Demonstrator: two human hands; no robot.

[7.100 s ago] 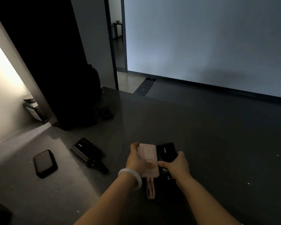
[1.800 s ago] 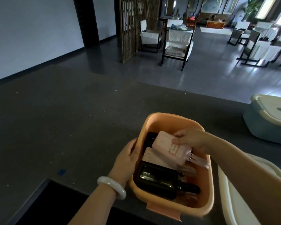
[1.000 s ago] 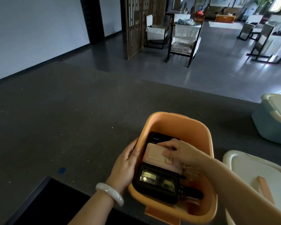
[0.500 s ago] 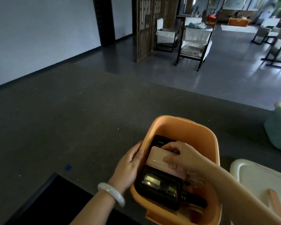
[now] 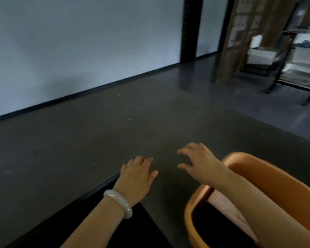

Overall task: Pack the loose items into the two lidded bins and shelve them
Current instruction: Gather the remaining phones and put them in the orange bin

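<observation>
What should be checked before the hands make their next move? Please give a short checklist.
1. Left hand free: ok, fingers relaxed, holds nothing.
2. Right hand free: ok, fingers spread, holds nothing.
3. Orange bin open for more items: ok, no lid on it.
4. Pink item inside the bin: ok, it lies below the rim.
5. Next loose item in sight: not ok, none shows on the dark surface.
6. Lid for the bin at hand: cannot tell, none is in view.
</observation>
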